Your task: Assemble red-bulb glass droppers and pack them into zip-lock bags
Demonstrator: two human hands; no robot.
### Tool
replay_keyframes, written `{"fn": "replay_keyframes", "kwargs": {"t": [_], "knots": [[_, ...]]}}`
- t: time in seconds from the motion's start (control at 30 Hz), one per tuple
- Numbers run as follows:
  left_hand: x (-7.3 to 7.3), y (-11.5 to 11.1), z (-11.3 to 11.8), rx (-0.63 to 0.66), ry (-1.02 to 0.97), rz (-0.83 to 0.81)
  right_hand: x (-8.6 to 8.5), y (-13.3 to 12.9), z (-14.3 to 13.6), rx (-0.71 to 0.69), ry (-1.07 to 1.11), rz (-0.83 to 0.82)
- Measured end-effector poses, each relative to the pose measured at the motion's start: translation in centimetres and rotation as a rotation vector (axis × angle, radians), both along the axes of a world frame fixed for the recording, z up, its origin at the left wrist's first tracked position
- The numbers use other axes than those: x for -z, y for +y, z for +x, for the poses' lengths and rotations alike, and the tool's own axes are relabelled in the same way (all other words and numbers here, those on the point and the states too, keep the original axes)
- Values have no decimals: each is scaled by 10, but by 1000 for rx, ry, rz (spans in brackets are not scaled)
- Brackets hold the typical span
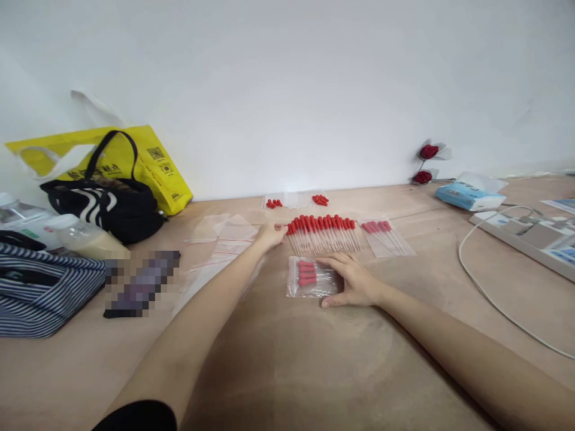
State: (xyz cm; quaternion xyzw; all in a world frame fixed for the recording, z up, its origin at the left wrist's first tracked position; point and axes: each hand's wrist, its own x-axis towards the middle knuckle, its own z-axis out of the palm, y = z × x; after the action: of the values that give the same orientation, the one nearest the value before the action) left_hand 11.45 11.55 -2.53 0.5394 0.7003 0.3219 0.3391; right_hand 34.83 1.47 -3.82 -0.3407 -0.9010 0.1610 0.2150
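A row of several thin pale sticks with red heads (321,225) lies side by side on the table. At the row's left end, my left hand (272,235) has its fingertips pinched at the outermost red-headed stick (290,230). Nearer to me lies a small clear zip bag (293,286) with several of the same sticks inside, red heads to the left. Over the bag's right part rests my right hand (354,280), thumb at the lower edge and fingers at the upper, spread apart. Another clear bag (389,239) of red-headed sticks lies right of the row.
Clear bags with red pieces (320,200) lie by the wall. Flat clear bags (231,233) are left of my left hand. Further left are a yellow bag (173,185), a black bag (130,209) and a striped pouch (49,293). Tissues (469,194) and a power strip (530,239) are right.
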Motion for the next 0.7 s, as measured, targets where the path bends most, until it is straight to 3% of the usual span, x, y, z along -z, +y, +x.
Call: {"fn": "replay_keyframes", "kwargs": {"t": [0.2,0.37,0.53,0.7], "knots": [[9,28,9,-66,-58,-69,0,0,0,-4,-1,0],[-1,18,3,-111,-206,72,1,1,0,0,-10,6],[-16,-39,-21,-227,-361,397,2,1,0,2,-10,5],[-9,-108,-33,-261,-497,589,2,0,0,4,4,0]]}}
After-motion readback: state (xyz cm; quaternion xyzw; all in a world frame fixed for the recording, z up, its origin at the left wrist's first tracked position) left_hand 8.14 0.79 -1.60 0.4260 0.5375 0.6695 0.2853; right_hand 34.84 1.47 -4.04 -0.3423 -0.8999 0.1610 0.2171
